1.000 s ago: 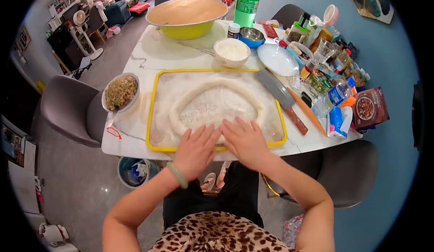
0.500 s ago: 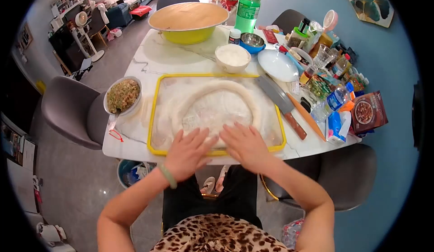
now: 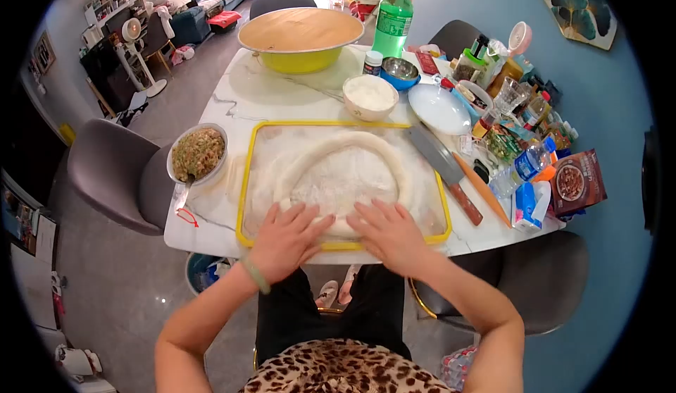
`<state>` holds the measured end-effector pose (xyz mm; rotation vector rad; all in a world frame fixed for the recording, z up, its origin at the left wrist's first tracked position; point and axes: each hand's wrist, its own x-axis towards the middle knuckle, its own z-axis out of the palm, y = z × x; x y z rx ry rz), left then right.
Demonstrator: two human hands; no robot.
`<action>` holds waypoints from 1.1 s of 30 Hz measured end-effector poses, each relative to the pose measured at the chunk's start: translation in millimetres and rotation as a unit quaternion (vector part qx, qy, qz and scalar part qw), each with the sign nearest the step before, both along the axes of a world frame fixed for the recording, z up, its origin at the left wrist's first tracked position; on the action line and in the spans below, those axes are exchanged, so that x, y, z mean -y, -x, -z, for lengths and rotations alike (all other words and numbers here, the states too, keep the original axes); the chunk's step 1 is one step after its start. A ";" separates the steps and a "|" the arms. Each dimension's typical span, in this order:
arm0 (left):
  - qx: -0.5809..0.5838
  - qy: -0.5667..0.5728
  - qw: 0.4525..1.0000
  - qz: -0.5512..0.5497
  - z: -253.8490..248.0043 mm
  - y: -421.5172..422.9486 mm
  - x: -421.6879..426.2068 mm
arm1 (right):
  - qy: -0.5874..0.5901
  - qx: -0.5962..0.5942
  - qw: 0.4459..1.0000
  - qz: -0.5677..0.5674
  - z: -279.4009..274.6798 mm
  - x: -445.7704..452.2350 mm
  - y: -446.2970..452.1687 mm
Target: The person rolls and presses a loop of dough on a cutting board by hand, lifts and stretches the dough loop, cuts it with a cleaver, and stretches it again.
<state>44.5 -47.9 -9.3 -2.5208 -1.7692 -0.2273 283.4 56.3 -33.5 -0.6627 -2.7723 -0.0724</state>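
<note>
A ring of pale dough (image 3: 384,152) lies on a floured, yellow-rimmed board (image 3: 246,182). Both palms face down over the near part of the ring. My left hand (image 3: 287,238), fingers stretched out, rests on its near left stretch; a pale green bangle circles that wrist. My right hand (image 3: 391,234) lies flat on the near right stretch, fingers spread. Between the two hands a short piece of the dough shows; what lies under the palms is hidden. Just right of the board are a cleaver (image 3: 443,164) and a tapered wooden rolling pin (image 3: 486,192).
A bowl of minced filling (image 3: 198,155) with a spoon stands left of the board. Behind it are a bowl of flour (image 3: 370,97), a white plate (image 3: 440,109), a large covered yellow basin (image 3: 299,60) and a green bottle (image 3: 393,23). Bottles, jars and a box (image 3: 577,182) crowd the right side.
The whole view has shifted slightly, with the table sitting a little lower and further right. My hands stay on the near part of the dough ring, the right one set slightly further out.
</note>
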 end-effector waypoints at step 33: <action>0.191 -0.129 0.962 -0.149 31.0 -38.7 -97.6 | 0.030 -0.149 0.985 0.086 15.8 -64.0 77.4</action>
